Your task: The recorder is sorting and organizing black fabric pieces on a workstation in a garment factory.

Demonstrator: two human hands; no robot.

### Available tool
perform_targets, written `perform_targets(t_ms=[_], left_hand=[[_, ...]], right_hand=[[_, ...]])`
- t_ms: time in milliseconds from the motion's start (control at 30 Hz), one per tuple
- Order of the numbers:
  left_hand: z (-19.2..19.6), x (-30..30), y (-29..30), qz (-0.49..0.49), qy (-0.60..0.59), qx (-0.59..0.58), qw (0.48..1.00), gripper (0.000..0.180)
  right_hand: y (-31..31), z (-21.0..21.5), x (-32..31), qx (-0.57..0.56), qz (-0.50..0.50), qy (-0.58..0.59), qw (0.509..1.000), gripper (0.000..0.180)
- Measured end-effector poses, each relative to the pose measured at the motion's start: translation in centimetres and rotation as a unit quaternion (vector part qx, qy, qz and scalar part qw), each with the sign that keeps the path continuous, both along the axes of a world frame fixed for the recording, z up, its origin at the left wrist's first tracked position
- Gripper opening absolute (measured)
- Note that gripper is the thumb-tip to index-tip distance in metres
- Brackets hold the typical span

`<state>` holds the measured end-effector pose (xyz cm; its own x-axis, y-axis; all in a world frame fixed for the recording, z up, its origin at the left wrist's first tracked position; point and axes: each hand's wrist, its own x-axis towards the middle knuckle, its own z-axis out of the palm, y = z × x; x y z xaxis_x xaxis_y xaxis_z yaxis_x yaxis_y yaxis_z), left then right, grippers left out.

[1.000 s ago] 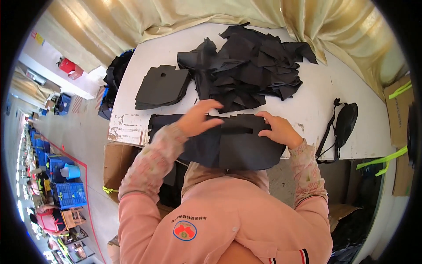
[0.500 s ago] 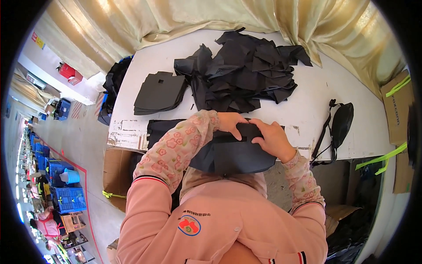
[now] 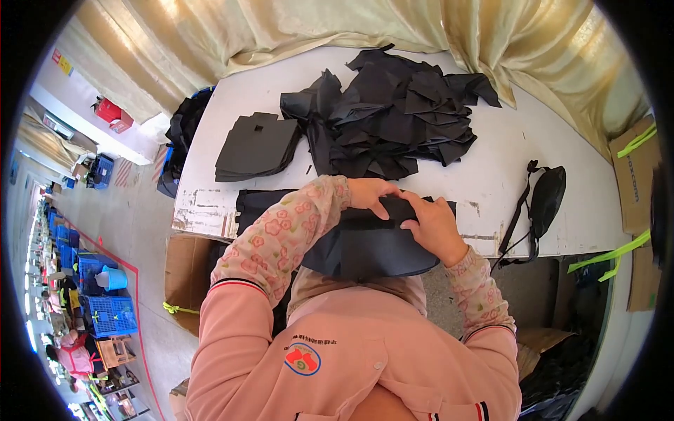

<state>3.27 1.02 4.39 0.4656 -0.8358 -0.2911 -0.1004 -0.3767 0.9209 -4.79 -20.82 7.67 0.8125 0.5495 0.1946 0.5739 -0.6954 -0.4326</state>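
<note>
Apparently fabric [image 3: 386,254] under both hands [image 3: 368,194] [image 3: 439,228]

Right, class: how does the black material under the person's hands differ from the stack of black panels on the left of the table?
The black material has the left hand and right hand on it; the stack of black panels is untouched. The material reaches past the near edge of the table, while the stack lies wholly on top. The material looks wider than the stack. Both are dark.
</note>
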Motion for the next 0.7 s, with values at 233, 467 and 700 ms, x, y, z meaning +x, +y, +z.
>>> perform_targets(t_ms=[233, 467, 700], left_hand=[[-0.5, -0.2, 0.2, 0.03, -0.028, -0.056, 0.998, 0.063], [-1.1, -6.1, -0.8, 0.066, -0.48, 0.017, 0.875, 0.071], [-6.5, -11.7, 0.5, -0.011, -0.462, 0.132, 0.877, 0.091]], right_hand=[[0.3, -0.7, 0.1, -0.025, -0.022, -0.02, 0.999, 0.056], [-2.4, -4.3, 2.9, -0.045, -0.069, -0.049, 0.995, 0.053], [-0.1, -4.8, 11.2, 0.08, 0.01, -0.008, 0.997, 0.04]])
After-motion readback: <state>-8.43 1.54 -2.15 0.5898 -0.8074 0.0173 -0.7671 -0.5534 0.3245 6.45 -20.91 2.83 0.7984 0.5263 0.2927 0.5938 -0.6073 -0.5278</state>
